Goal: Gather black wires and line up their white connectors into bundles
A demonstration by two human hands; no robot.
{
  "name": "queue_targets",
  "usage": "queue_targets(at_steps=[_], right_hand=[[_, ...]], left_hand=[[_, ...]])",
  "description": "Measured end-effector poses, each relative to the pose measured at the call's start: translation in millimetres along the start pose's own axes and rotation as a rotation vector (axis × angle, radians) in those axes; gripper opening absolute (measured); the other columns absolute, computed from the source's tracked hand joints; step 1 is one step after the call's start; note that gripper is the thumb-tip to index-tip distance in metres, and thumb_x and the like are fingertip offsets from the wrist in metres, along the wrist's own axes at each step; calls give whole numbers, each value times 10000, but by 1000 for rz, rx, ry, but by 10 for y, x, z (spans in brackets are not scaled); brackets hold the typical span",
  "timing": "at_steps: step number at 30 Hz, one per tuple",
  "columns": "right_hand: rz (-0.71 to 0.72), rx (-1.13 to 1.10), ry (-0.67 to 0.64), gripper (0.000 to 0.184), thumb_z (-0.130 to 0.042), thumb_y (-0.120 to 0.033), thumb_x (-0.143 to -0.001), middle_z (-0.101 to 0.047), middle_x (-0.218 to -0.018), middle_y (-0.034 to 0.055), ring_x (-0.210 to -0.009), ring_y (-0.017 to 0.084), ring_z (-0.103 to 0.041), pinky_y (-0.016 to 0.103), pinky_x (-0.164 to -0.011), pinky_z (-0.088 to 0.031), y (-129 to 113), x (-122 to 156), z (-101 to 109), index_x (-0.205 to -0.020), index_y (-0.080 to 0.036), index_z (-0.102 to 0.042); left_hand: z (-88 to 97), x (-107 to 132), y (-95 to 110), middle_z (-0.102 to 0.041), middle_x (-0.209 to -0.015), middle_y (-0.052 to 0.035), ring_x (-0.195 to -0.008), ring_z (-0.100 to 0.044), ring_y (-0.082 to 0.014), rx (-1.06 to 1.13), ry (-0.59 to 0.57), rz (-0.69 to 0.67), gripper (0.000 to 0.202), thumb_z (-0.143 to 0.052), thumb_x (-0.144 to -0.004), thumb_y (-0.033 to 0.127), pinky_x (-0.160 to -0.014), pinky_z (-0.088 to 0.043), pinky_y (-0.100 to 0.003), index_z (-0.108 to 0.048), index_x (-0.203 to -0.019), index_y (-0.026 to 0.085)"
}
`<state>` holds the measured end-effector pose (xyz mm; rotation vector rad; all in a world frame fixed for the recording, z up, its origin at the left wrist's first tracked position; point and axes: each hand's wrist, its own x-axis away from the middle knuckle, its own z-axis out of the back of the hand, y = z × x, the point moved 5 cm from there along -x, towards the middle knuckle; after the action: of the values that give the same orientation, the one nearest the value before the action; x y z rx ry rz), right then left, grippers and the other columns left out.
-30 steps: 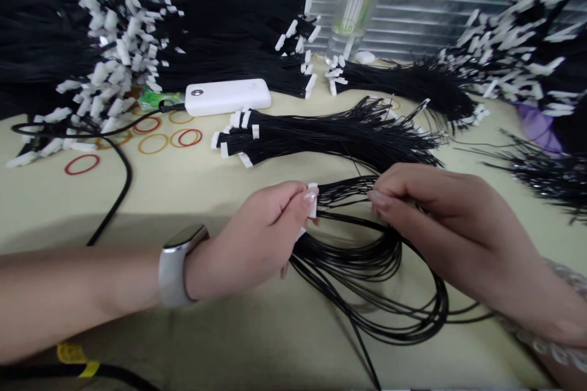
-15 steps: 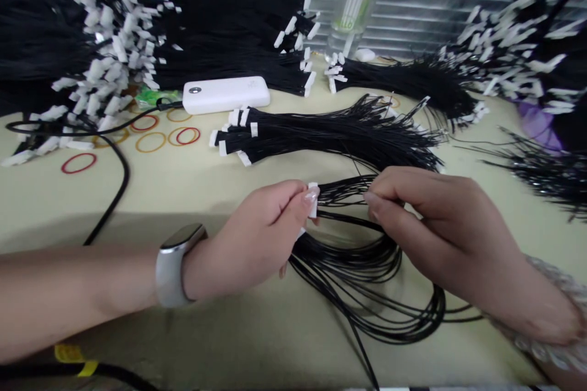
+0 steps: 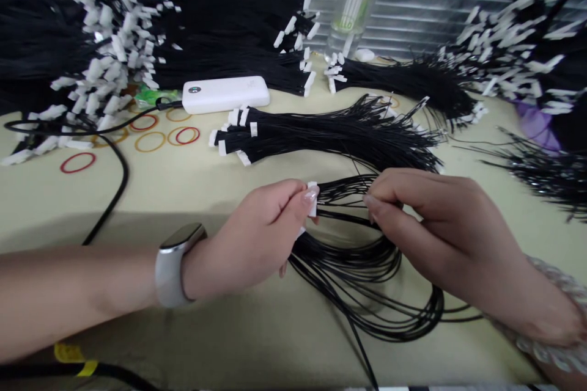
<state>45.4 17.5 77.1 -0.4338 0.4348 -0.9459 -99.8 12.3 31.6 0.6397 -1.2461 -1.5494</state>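
My left hand [image 3: 257, 235], with a white watch on the wrist, pinches a small white connector [image 3: 312, 198] at the end of thin black wires. My right hand [image 3: 435, 229] is closed on those same black wires [image 3: 367, 263] a little to the right of the connector. The wires loop down onto the beige table [image 3: 183, 195] between and below my hands. Just behind my hands lies a bundle of black wires with white connectors [image 3: 321, 131].
A white power bank [image 3: 225, 94] with a black cable lies at the back left, beside several rubber bands [image 3: 151, 142]. Big heaps of black wires with white connectors [image 3: 96, 43] fill the back left and right [image 3: 518, 43]. A clear bottle [image 3: 355, 3] stands by the blinds.
Almost nothing differs. My right hand has shifted slightly left along the wires. My left hand keeps its pinch on the connector.
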Motion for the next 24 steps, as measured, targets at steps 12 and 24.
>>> queue_targets(at_steps=[12, 24], right_hand=[[1, 36, 21, 182, -451, -140, -772, -420, -567, -12, -528, 73, -370, 226, -483, -298, -1, 7, 14, -598, -169, -407], [-68, -50, 15, 209, -440, -175, -786, -419, -554, -10, -525, 78, -372, 222, -470, -307, 25, -7, 3, -579, -166, -414]], left_hand=[[-1, -2, 12, -353, -483, 66, -352, -403, -46, 10, 11, -13, 325, -285, -852, 425, -330, -360, -141, -377, -652, 186], [10, 4, 26, -354, -475, 67, -356, -397, -43, -5, 23, -20, 323, -294, -856, 409, -346, -352, -141, -374, -641, 181]])
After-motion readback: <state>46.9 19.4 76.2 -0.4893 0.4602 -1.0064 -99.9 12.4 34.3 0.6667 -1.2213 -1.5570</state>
